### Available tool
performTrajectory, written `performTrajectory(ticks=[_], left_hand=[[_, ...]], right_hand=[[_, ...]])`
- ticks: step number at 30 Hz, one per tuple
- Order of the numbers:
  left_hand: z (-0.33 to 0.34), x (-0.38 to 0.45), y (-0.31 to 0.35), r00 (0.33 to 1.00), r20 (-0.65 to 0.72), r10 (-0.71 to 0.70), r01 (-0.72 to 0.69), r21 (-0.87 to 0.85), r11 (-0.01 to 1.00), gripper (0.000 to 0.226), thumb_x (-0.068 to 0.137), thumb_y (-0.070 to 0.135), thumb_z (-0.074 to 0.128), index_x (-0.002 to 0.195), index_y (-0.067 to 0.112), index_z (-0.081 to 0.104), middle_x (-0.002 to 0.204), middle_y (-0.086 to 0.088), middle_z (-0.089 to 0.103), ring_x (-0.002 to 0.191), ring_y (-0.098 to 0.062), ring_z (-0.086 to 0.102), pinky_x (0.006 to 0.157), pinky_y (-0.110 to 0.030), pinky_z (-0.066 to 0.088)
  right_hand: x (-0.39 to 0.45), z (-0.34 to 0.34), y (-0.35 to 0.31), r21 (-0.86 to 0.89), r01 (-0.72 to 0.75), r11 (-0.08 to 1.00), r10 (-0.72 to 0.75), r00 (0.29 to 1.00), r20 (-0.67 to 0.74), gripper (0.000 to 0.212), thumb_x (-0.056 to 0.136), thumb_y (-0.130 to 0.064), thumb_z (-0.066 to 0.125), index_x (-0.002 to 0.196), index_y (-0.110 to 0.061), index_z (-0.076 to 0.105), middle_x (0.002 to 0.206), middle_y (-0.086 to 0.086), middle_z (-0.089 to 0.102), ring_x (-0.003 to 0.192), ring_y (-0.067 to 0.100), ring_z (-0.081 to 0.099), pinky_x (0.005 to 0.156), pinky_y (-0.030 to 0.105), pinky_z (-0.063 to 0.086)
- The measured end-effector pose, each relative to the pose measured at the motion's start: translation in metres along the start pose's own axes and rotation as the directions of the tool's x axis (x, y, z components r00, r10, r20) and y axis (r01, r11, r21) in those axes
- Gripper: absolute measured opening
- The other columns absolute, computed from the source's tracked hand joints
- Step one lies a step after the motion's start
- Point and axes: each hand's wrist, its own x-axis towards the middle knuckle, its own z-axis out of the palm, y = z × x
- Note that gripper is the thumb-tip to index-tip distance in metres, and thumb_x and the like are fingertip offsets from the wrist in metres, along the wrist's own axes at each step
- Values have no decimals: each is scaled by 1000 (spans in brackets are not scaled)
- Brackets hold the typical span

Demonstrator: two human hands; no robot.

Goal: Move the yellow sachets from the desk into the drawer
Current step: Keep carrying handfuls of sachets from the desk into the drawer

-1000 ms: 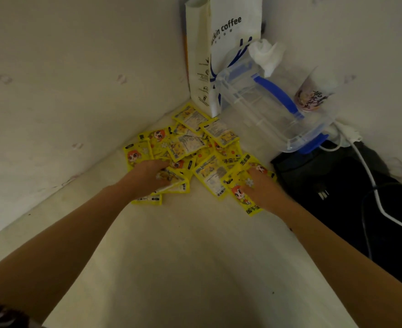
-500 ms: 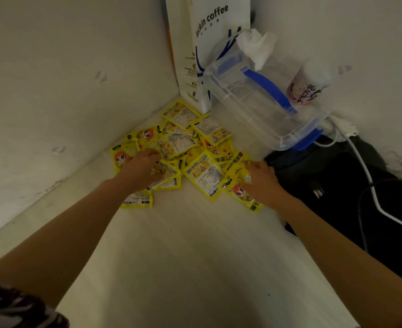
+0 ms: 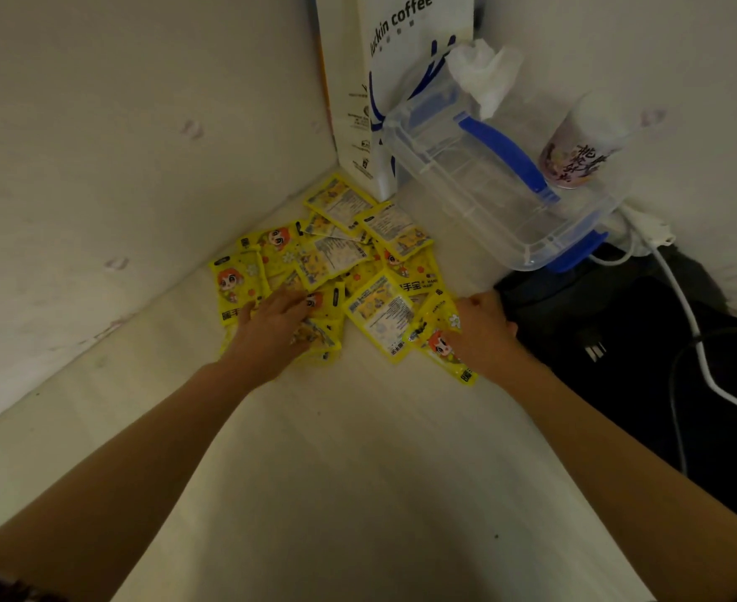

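Yellow sachets (image 3: pixel 336 271) lie in a loose, overlapping heap in the corner of the pale worktop (image 3: pixel 358 471), just above the centre of the frame, all of them still on the worktop; no drawer shows anywhere in view. At the left edge of the heap the left hand (image 3: pixel 271 328) lies palm down on the sachets, its fingers spread and reaching toward the upper right, pressing on them and not closed round any one that I can make out. The bulk of the heap sits between the two hands, stretching from them toward the upper middle of the frame, where a white coffee bag (image 3: pixel 384 80) stands. At the right edge the right hand (image 3: pixel 484 332) has its fingers curled over the nearest sachets, apparently pinching their rim, though the fingertips are hidden. Both hands are equally near, so I judge a gather inward from both sides comes next. Right of the heap sit a clear plastic box (image 3: pixel 488 184) and a black bag (image 3: pixel 618 341).
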Motion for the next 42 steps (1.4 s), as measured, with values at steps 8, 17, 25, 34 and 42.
performTrajectory(ticks=[8, 17, 25, 34, 42], left_hand=[[-1, -6, 1, 995, 38, -96, 95, 6, 995, 57, 82, 38, 69, 134, 26, 50, 154, 1, 29, 138, -30, 27, 108, -51, 23], [-1, -11, 6, 986, -23, -164, 162, -46, 986, 44, 73, 37, 76, 111, 23, 62, 122, -1, 49, 119, -26, 47, 103, -45, 24], [4, -43, 26, 969, -66, -237, 194, -388, 901, 43, 68, 24, 84, 103, 6, 68, 105, -10, 51, 97, -26, 53, 79, -30, 39], [14, -116, 60, 878, 133, -459, 341, -848, 406, 29, 68, 17, 84, 89, 9, 66, 83, -13, 70, 68, -22, 65, 63, -38, 56], [38, -174, 72, 808, 219, -547, 351, -925, 147, 19, 73, 16, 80, 86, 8, 68, 84, -13, 71, 74, -25, 68, 65, -37, 58]], right_hand=[[-16, 6, 0, -126, 71, 989, -77, 996, -39, 44, 92, -35, 53, 131, -17, 44, 135, 11, 40, 125, 36, 34, 101, 46, 28], [-29, 11, 4, -102, 143, 984, -152, 985, -83, 33, 96, -23, 46, 128, -17, 45, 127, 6, 51, 117, 27, 48, 97, 41, 28], [-48, 17, 12, -60, 173, 983, -177, 982, -65, 41, 96, -14, 46, 136, -15, 36, 118, 8, 61, 109, 29, 58, 94, 44, 40], [-109, 19, 18, 411, 150, 899, -116, 988, -106, 25, 94, -21, 54, 113, -6, 49, 100, 18, 64, 91, 35, 61, 79, 47, 51], [-169, 43, 12, 535, 53, 843, 11, 993, -116, 19, 95, -24, 54, 104, -7, 53, 98, 9, 64, 87, 24, 61, 70, 36, 52]])
